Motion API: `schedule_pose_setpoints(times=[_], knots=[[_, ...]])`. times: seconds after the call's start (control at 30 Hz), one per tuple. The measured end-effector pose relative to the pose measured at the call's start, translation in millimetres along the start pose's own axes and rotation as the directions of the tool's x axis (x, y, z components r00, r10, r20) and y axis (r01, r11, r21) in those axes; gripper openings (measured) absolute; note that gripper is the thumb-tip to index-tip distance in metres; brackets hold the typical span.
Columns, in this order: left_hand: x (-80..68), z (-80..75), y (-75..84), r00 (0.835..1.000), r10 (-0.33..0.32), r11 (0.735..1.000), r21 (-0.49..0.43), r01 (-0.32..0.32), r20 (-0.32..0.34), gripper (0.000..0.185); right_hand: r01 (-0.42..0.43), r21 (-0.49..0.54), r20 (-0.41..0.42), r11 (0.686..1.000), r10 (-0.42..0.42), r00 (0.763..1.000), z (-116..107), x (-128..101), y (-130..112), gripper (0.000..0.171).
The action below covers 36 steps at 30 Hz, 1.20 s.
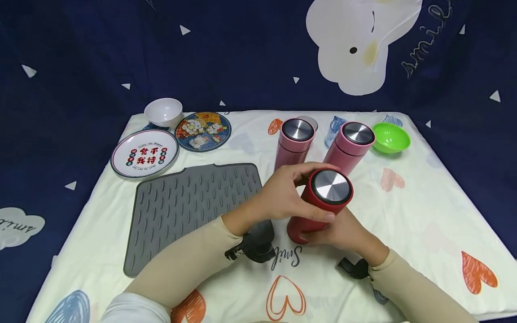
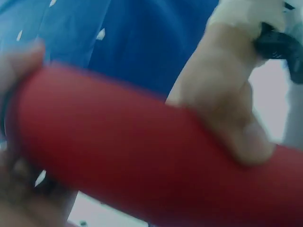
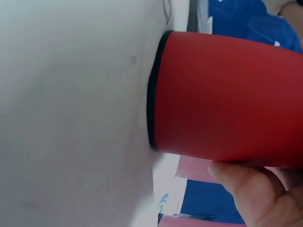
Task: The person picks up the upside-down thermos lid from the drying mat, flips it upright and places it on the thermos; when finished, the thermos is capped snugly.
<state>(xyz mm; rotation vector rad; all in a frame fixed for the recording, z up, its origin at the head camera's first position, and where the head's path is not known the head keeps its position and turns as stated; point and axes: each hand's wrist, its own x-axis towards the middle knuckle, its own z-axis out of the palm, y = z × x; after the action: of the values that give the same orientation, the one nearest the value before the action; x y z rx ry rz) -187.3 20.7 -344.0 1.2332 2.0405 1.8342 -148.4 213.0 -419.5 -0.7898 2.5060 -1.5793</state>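
Observation:
Both my hands hold a red thermos bottle (image 1: 300, 228) with a shiny steel-topped lid (image 1: 332, 186). My left hand (image 1: 278, 193) grips it near the top, thumb across the front just below the lid. Lower down, my right hand (image 1: 343, 231) curls round the body from the right. In the left wrist view the red body (image 2: 118, 142) fills the picture, blurred, with the right hand (image 2: 220, 94) on it. The right wrist view has the bottle's black-rimmed base (image 3: 151, 94) right at the white tablecloth (image 3: 71, 118).
Two pink thermos bottles (image 1: 288, 154) (image 1: 345, 150) stand just behind, with clear glasses (image 1: 333, 130) near them. A green bowl (image 1: 391, 138) is at back right. Left lie a grey ridged mat (image 1: 194, 206), an oval plate (image 1: 141, 167), a cartoon-printed round mat (image 1: 206, 139) and a white bowl (image 1: 163, 112).

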Motion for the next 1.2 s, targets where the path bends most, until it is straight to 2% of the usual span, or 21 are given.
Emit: schedule_pose_setpoints(times=[0.1,0.13,0.2,0.33,0.43,0.5,0.57,0.73,0.93,1.1,1.2], knots=[[4.6,-7.1,-4.6,0.995,-0.042,0.997,-0.061,0.047,0.086,0.074,0.0,0.02,0.009,1.0,0.0,1.0,-1,3,-1,0.064],[4.8,-8.3,-4.2,0.994,-0.054,0.997,-0.057,0.059,0.099,0.073,-0.002,0.03,0.013,1.0,0.002,1.0,-1,4,2,0.065],[2.8,-9.5,-0.7,0.992,-0.067,0.997,-0.016,0.069,0.105,0.073,0.008,0.049,0.025,0.999,-0.009,1.0,-1,5,-6,0.063],[-3.6,-9.1,8.7,0.998,-0.039,0.994,0.105,0.033,0.05,0.075,0.03,0.073,0.042,0.997,-0.034,0.999,-1,8,-24,0.061],[-6.3,-6.1,10.6,1.0,0.011,0.99,0.141,-0.008,-0.025,0.075,0.028,0.068,0.044,0.997,-0.031,0.999,-2,8,-30,0.06],[-7.2,-3.9,9.2,0.998,0.027,0.993,0.115,-0.02,-0.056,0.074,0.017,0.055,0.044,0.998,-0.019,0.999,-3,7,-32,0.06],[-7.3,-2.6,6.2,0.998,0.027,0.998,0.061,-0.024,-0.06,0.072,0.003,0.047,0.047,0.999,-0.005,0.999,-3,6,-33,0.059],[-2.2,-5.5,0.9,1.0,-0.023,0.997,-0.069,0.023,-0.002,0.071,0.015,0.033,0.036,0.999,-0.016,0.999,-4,7,-26,0.062],[6.2,-9.4,0.9,0.994,-0.059,0.994,-0.086,0.067,0.092,0.074,0.002,-0.018,0.011,1.0,-0.002,1.0,-5,4,-2,0.066],[5.3,-7.8,-1.6,0.993,-0.063,0.989,-0.126,0.075,0.095,0.072,0.011,0.004,0.027,1.0,-0.011,1.0,-5,4,0,0.066],[3.7,-5.3,-4.5,0.996,-0.049,0.989,-0.135,0.06,0.079,0.071,0.025,0.033,0.028,0.999,-0.026,0.999,-6,5,-13,0.063]])
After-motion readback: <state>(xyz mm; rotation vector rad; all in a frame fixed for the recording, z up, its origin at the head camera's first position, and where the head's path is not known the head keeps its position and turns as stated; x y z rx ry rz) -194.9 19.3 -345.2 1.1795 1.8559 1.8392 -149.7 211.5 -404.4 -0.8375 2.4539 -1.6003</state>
